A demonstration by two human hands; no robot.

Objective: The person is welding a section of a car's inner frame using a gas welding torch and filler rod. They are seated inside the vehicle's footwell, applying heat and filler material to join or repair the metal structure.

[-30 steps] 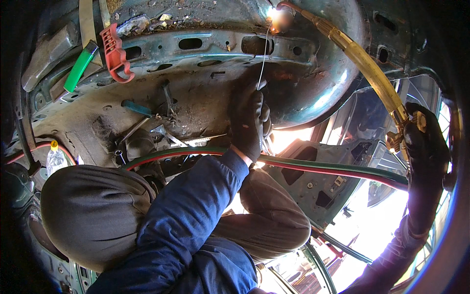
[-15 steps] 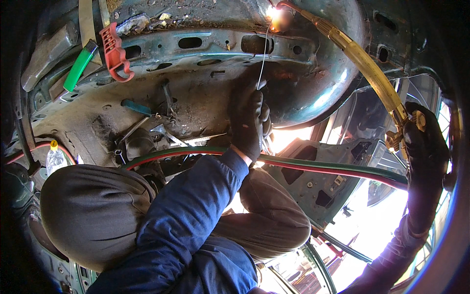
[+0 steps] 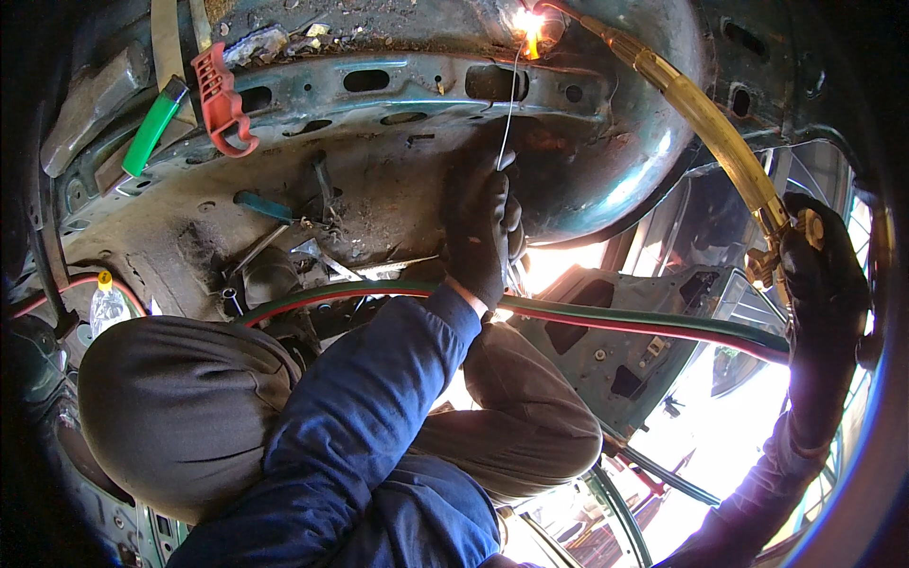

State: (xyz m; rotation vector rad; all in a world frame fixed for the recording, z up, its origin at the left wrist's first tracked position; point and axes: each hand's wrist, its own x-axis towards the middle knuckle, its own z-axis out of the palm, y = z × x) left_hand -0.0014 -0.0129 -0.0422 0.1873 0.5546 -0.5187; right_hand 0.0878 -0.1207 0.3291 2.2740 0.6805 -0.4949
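Observation:
My left hand point(image 3: 480, 232), in a dark glove, is closed round a thin filler rod point(image 3: 509, 118) that points up to a glowing spot. My right hand point(image 3: 826, 270), also gloved, grips the valve end of a brass gas torch point(image 3: 712, 121). The torch's thin bent neck reaches left to the same spot, where a bright orange flame point(image 3: 533, 40) burns against the dark green car body metal point(image 3: 417, 83). The flame's glare hides the rod's tip and the torch's nozzle.
Green and red hoses point(image 3: 606, 320) cross in front of my knees. A green lighter point(image 3: 156, 128), a red plastic handle point(image 3: 223, 104) and a metal block point(image 3: 98, 109) lie at the upper left. Wrenches point(image 3: 256, 254) and a yellow-capped bottle point(image 3: 106, 301) are lower. A loose panel point(image 3: 634, 350) leans at right.
The round glare at the metal has turned into a longer orange flame with licks hanging downward. Both hands, the rod and the torch have barely shifted.

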